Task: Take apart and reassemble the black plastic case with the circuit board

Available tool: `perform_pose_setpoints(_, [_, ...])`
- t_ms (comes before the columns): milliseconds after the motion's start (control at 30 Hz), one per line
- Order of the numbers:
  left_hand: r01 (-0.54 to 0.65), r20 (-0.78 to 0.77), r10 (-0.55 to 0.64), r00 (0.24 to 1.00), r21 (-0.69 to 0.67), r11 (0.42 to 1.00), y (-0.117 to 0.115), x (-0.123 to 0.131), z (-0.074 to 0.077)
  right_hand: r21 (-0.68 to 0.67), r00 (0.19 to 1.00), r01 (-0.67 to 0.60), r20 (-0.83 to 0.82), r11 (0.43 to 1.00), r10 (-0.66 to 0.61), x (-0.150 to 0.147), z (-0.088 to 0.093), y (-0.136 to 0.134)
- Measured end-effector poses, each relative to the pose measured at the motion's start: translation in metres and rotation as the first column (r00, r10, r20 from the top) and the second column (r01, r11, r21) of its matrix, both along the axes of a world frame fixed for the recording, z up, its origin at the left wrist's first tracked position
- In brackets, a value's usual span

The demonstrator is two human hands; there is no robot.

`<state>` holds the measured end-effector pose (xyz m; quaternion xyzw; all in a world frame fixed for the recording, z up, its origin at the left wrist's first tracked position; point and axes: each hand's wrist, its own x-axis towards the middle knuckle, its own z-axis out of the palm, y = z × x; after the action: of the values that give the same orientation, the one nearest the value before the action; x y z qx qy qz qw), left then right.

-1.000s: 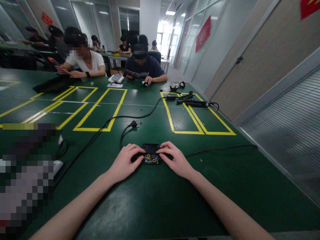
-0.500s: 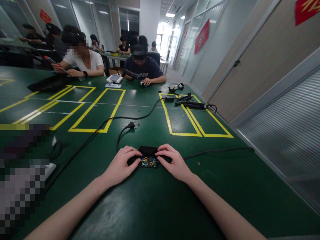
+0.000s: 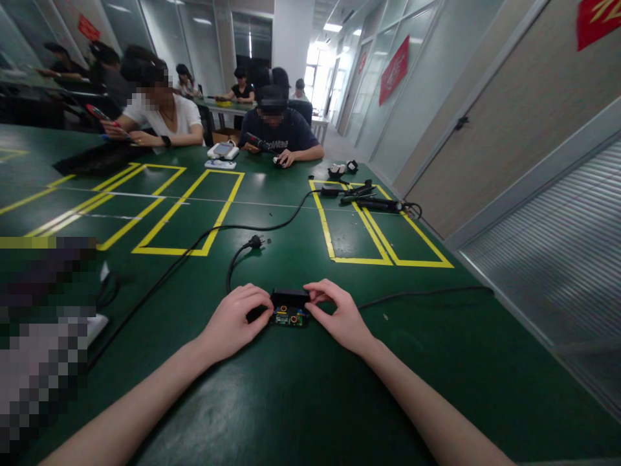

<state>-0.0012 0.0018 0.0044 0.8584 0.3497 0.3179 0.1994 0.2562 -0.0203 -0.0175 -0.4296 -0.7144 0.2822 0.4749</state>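
An opened power adapter lies on the green table in front of me. Its circuit board [image 3: 288, 317], with two copper-wound coils, shows in the lower half of the black case. Along the board's far edge a black cover [image 3: 291, 297] stands tilted up. My left hand [image 3: 242, 314] is closed at the left end, fingertips pinching the cover's edge near the board. At the opposite end my right hand [image 3: 337, 312] has index finger and thumb bent round the cover's right side. The fingers partly hide both ends. A cord with a plug [image 3: 255, 242] runs behind my left hand.
A black cable [image 3: 427, 294] extends right from the adapter. Another long cord [image 3: 233, 228] crosses the table to black tools [image 3: 373, 202] inside yellow tape outlines. Two co-workers sit across, near a white device [image 3: 223, 150] and a black tray [image 3: 97, 158]. Blurred items lie at left.
The black cover has tipped up from its flatter position behind the board, so its long edge now faces me. My right fingers have shifted slightly with it; my left hand has barely moved.
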Motion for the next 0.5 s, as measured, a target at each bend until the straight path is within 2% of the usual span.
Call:
perform_pose_setpoints(133, [-0.036, -0.005, 0.035, 0.999, -0.044, 0.998, 0.0003, -0.0009, -0.0020, 0.041, 0.999, -0.018, 0.033, 0.999, 0.016, 0.0007, 0.0032, -0.0008])
perform_pose_setpoints(367, [-0.049, -0.014, 0.048, 0.999, -0.098, 0.994, -0.0005, -0.0017, -0.0031, -0.012, 0.999, -0.040, -0.004, 0.999, 0.040, 0.0004, 0.0029, -0.0024])
perform_pose_setpoints(500, [-0.065, -0.034, 0.062, 0.998, -0.098, 0.993, -0.0014, -0.0004, -0.0002, 0.019, 0.999, -0.054, -0.002, 0.998, 0.054, 0.0002, 0.0030, -0.0017])
